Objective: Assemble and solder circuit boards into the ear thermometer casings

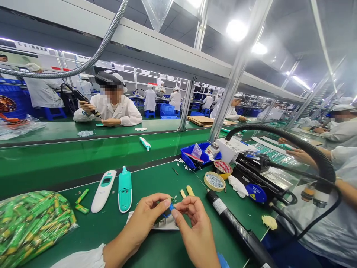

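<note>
Over the green bench, my left hand (146, 216) pinches a small blue part (168, 211) with a bit of green circuit board (174, 199) showing at its top. The fingertips of my right hand (195, 219) close on the right side of the same blue part. Below both hands lies a white casing (164, 224), partly hidden by my fingers. To the left are a white handheld thermometer (103, 191) with a small display and a teal thermometer shell (124, 190), side by side.
A bag of green-and-yellow batteries (36, 223) fills the left front. A black electric screwdriver (237, 227) lies at right, near a round tub of screws (214, 181) and a blue bin (199, 154). Across the green conveyor (83, 156), a co-worker (111, 104) works.
</note>
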A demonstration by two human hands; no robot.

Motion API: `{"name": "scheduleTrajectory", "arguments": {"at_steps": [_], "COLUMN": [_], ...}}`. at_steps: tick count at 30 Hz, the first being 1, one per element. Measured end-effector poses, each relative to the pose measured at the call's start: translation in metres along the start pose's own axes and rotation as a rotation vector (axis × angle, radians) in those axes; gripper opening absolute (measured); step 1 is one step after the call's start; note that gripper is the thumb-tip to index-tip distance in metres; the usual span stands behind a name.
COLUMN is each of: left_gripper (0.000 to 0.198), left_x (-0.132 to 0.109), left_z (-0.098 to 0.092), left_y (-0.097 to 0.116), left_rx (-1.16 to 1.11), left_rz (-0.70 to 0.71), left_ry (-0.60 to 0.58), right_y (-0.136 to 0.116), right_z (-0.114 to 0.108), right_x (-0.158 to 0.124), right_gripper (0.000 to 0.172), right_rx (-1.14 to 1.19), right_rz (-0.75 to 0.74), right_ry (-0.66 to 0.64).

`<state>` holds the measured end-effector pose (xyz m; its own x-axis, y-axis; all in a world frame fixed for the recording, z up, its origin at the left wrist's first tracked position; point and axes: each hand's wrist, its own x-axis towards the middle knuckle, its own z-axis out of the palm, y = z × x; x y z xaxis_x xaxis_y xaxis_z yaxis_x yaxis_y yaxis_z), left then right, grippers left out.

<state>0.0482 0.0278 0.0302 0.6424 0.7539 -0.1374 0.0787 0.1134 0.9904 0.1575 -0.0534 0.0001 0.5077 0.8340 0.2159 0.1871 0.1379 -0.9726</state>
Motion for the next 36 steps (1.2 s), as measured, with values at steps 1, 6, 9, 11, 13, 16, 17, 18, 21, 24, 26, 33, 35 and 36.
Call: {"name": "scheduleTrajectory", "arguments": {"at_steps": [1,6,9,11,13,16,17,18,21,24,26,33,35,36], "left_gripper": [0.034,0.034,0.034,0.030,0.024,0.021,0.022,0.023,0.024,0.024,0.022,0.016,0.016,0.016], "left_x": [0.001,0.007,0.009,0.008,0.003,-0.008,-0.012,-0.016,-0.027,-0.035,-0.039,-0.042,-0.040,-0.039], "left_z": [-0.001,-0.016,-0.025,-0.026,-0.022,-0.009,-0.005,-0.002,0.003,0.000,-0.003,-0.010,-0.011,-0.011], "left_y": [0.000,0.008,0.014,0.012,0.005,-0.014,-0.020,-0.026,-0.037,-0.041,-0.042,-0.046,-0.047,-0.047], "left_rx": [0.009,0.125,0.265,0.423,0.617,0.891,0.974,1.050,1.208,1.212,1.164,1.088,1.068,1.056], "left_rz": [-0.007,0.020,0.092,0.191,0.338,0.604,0.683,0.753,0.906,0.959,0.924,0.789,0.779,0.781], "left_ry": [-0.011,0.018,0.087,0.109,0.109,0.080,0.060,0.035,-0.039,-0.065,-0.031,-0.063,-0.088,-0.094], "right_y": [-0.001,-0.011,-0.009,-0.004,0.002,0.004,0.002,-0.001,-0.011,-0.013,-0.011,-0.002,-0.001,-0.001], "right_z": [-0.001,-0.042,-0.094,-0.130,-0.157,-0.171,-0.169,-0.165,-0.154,-0.153,-0.157,-0.158,-0.159,-0.161], "right_x": [0.000,-0.002,-0.002,-0.001,-0.002,-0.007,-0.009,-0.011,-0.012,-0.008,-0.004,0.008,0.006,0.004], "right_gripper": [0.024,0.027,0.027,0.033,0.043,0.051,0.052,0.051,0.046,0.044,0.058,0.057,0.046,0.044], "right_rx": [0.003,-0.237,-0.598,-0.853,-1.095,-1.221,-1.198,-1.156,-1.008,-1.036,-1.220,-1.501,-1.430,-1.370], "right_rz": [0.007,-0.026,-0.096,-0.181,-0.156,0.011,0.054,0.078,0.073,-0.146,-0.422,-0.896,-0.900,-0.886], "right_ry": [-0.016,-0.099,-0.084,-0.056,-0.058,-0.216,-0.269,-0.308,-0.385,-0.502,-0.521,-0.720,-0.750,-0.719]}}
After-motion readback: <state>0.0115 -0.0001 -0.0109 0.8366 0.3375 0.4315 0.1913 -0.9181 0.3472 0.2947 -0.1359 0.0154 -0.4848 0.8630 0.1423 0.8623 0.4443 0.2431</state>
